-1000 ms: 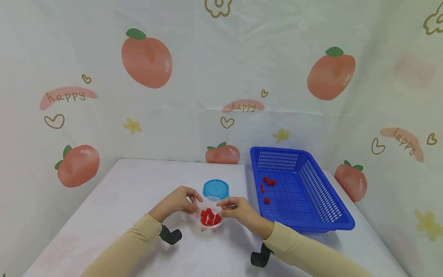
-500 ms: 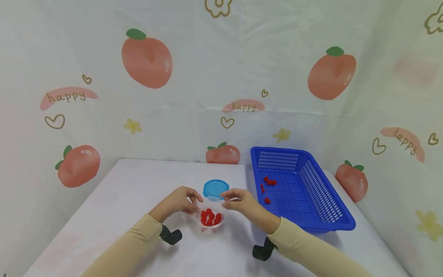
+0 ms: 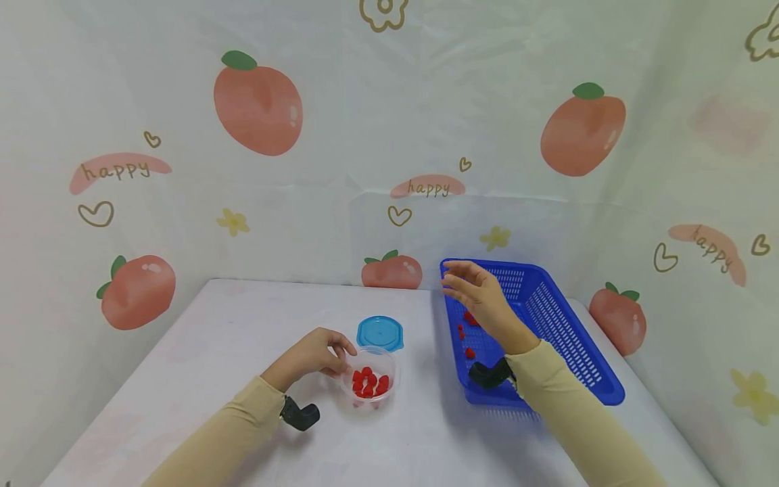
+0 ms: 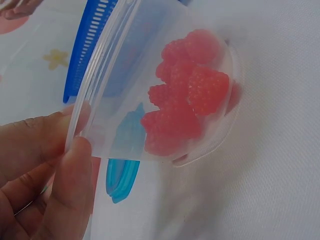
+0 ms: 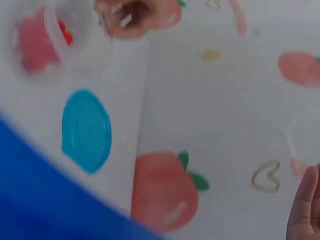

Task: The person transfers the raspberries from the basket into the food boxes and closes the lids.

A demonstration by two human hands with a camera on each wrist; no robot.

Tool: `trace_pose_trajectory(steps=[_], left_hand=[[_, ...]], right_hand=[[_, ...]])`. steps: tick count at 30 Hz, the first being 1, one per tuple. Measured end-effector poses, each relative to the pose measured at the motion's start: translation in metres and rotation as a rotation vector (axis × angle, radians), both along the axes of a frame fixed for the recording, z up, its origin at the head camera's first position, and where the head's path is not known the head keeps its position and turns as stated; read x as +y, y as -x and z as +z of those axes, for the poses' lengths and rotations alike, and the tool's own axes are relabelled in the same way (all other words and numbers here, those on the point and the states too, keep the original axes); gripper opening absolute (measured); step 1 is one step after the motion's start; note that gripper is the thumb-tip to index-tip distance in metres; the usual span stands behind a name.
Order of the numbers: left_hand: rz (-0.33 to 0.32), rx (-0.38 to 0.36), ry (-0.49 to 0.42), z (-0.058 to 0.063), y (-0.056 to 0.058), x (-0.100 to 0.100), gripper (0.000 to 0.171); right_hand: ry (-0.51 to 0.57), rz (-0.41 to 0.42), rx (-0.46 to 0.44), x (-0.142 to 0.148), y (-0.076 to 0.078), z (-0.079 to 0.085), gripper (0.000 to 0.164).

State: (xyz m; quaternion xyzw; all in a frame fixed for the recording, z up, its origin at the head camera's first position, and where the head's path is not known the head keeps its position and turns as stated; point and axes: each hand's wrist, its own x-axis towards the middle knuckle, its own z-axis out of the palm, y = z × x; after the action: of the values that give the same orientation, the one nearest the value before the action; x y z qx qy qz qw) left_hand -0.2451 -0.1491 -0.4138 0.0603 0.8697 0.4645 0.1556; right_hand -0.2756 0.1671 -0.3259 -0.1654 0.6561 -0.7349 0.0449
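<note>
A clear round plastic tub [image 4: 120,75] stands on the table with several raspberries [image 4: 175,95] in it. My left hand [image 3: 315,357] pinches the tub's rim between thumb and fingers at its left side. Over the left part of the blue basket [image 3: 578,345] is my right hand [image 3: 483,301], raised, its fingers extended and nothing seen between them. A few more red raspberries [image 3: 470,353] lie along the basket's left side, partly hidden by the right hand. In the right wrist view only a bit of the right hand's fingers [image 5: 304,205] shows.
Just behind the tub a blue lid [image 3: 380,331] lies flat on the white table [image 3: 255,311]. The basket has a raised rim and slatted walls at the table's right. A printed cloth backdrop [image 3: 335,122] hangs behind the table.
My right hand has left the tub's right side and moved right and away, up over the basket. The left hand and the tub have stayed in place.
</note>
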Motion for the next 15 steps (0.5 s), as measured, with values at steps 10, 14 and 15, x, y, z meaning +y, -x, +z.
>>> trace_pose_trajectory(steps=[10,14,15], left_hand=[[0.009,-0.003,0.010,0.001,0.000,0.001,0.021],[0.013,-0.004,0.008,0.001,-0.001,0.002,0.020],[0.014,-0.004,0.007,0.001,-0.001,0.002,0.020]], right_hand=[[-0.152,-0.098,-0.059,0.045,0.030,-0.030,0.024],[-0.339,-0.039,-0.103,0.058,0.036,-0.045,0.037],[-0.381,-0.017,-0.115,0.060,0.038,-0.048,0.039]])
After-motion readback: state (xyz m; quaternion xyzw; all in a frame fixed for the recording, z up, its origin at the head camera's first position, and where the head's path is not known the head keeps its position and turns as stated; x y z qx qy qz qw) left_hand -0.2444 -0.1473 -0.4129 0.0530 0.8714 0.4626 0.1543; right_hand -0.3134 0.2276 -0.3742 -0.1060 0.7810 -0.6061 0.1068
